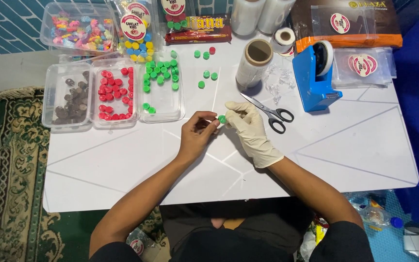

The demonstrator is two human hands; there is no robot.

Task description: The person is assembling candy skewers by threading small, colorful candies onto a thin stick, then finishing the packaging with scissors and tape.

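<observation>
A small round green foil-wrapped candy [222, 119] sits pinched between both hands' fingertips, held just above the white table, near the scissors.

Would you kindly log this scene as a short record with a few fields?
Left hand: bare, pinching the small green piece
Right hand: gloved, fingertips on the same piece
Surface: white table
Beside right hand: scissors, lying flat
Trays: brown pieces, red pieces, green pieces
Behind scissors: blue tape dispenser
</observation>
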